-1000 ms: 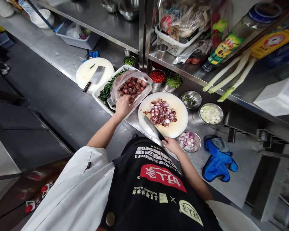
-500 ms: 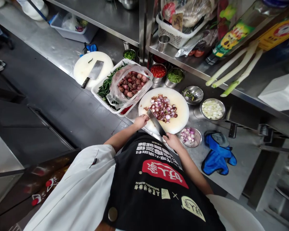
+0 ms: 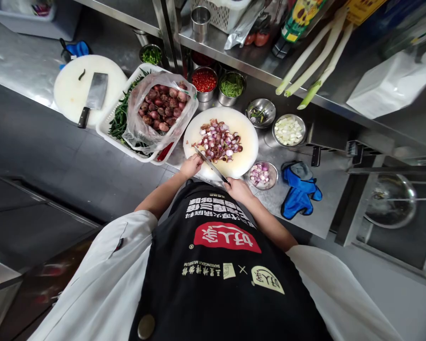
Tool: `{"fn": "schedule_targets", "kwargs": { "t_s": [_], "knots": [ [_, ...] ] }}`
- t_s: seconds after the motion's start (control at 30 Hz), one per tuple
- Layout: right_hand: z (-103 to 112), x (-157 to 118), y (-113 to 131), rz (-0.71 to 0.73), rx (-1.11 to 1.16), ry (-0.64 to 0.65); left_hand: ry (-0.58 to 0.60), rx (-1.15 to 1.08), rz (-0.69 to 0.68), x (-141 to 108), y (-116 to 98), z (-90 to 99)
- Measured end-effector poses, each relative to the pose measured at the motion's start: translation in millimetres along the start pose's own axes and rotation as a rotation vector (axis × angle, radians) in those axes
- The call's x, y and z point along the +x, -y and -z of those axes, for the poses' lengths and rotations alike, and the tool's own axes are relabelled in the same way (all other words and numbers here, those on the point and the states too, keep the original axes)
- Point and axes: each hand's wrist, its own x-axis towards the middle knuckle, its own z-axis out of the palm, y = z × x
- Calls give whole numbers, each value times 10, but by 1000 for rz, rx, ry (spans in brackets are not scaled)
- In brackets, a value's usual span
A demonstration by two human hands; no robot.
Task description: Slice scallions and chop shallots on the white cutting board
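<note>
My right hand (image 3: 239, 190) is closed round the handle of a kitchen knife (image 3: 213, 166). Its blade slants across the near edge of a round white cutting board (image 3: 247, 137), seen nearly edge-on. At the blade's far end is my left hand (image 3: 191, 165), fingers bunched together; whatever they hold is hidden. Cut and partly peeled shallots (image 3: 218, 141) lie heaped on the board just beyond the blade. Beside my right hand stands a metal bowl (image 3: 276, 176) with peeled shallots (image 3: 261, 174) in it.
Left of the board, a white basket (image 3: 102, 129) holds green chillies and a bag of unpeeled shallots (image 3: 163, 106). A cleaver (image 3: 96, 92) rests on another board (image 3: 66, 92). Chopped red chillies (image 3: 203, 80), white pieces (image 3: 288, 130) and blue gloves (image 3: 298, 194) surround the workspace; a steel shelf (image 3: 234, 57) overhangs.
The view has swung right, so the counter's things appear farther left. The knife blade has turned from showing its flat side to nearly edge-on. Both hands keep their places at the board's near edge.
</note>
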Motion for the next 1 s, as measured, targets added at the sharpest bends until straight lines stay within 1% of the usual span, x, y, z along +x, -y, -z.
{"fn": "schedule_targets", "kwargs": {
  "t_s": [0.3, 0.4, 0.5, 0.6, 0.67, 0.77, 0.87, 0.93, 1.0],
  "knots": [
    [91, 23, -46, 33, 79, 35, -42, -65, -43, -2, 76, -27],
    [96, 136, 11, 27, 65, 55, -48, -101, -63, -1, 95, -31],
    [21, 332, 124, -2, 28, 69, -42, -110, -58, -6, 77, -28],
    [-94, 477, 198, -19, 4, 61, -35, -76, 8, -10, -4, -27],
    [-152, 500, 183, -17, -3, 49, -31, -55, 85, 6, -77, -28],
    [-182, 463, 72, -7, -8, 35, -21, -46, 237, 71, -150, -20],
    [-170, 402, -69, -9, 17, 21, -12, -90, 367, 143, -151, 9],
    [-162, 362, -139, -14, 57, 14, -36, -154, 389, 165, -133, 27],
    [-163, 328, -176, -19, 90, 9, -84, -213, 365, 162, -121, 30]
  ]
}}
